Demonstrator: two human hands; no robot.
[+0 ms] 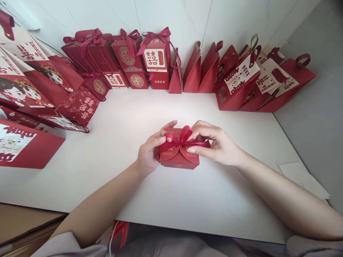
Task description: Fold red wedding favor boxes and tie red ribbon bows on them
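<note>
A small red gift box with curved, petal-like top flaps is between my hands over the white table. Across its top runs a crimson satin ribbon tied in a bow, with loops to both sides. My left hand grips the box's left side, its thumb lying on the left part of the ribbon. My right hand is at the box's right, thumb near the top flap and fingers bent at the bow's right loop. A ribbon tail passes beneath those fingers; the exact pinch point is partly hidden.
Red boxes with ribbon bows line the wall at the back. Red handled gift boxes stand back right, and more boxes crowd the left. White paper sheets lie on the table at right.
</note>
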